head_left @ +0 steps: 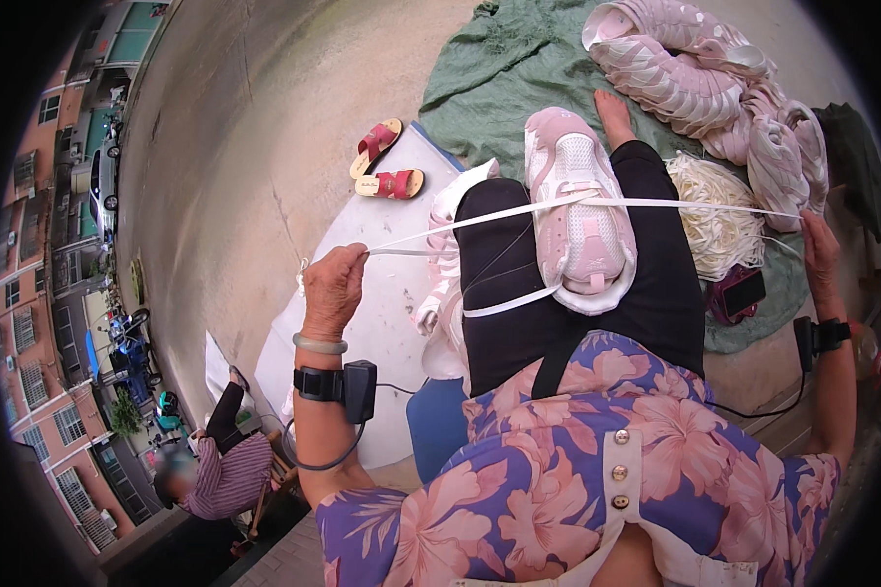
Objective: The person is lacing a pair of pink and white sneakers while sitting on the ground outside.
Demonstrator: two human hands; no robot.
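A pink and white sneaker [585, 240] rests along my thighs, on black trousers. A flat white shoelace [480, 217] crosses its middle and stretches out to both sides. My left hand [334, 291] pinches one end out to the left, level with the shoe. Far to the right, my right hand [820, 252] pinches the other end, with the lace nearly straight between. A white band [509, 304] runs across my left thigh to the shoe's near end. More pink and white shoe pieces [443, 279] lie beside my left leg, partly hidden by it.
A heap of off-white laces [712, 220] sits right of my legs, beside a phone in a dark red case [737, 294]. Stacked pink shoe pieces [671, 83] lie on a green sheet [499, 73]. Red sandals [392, 184] stand on a white sheet; another person [227, 474] sits at lower left.
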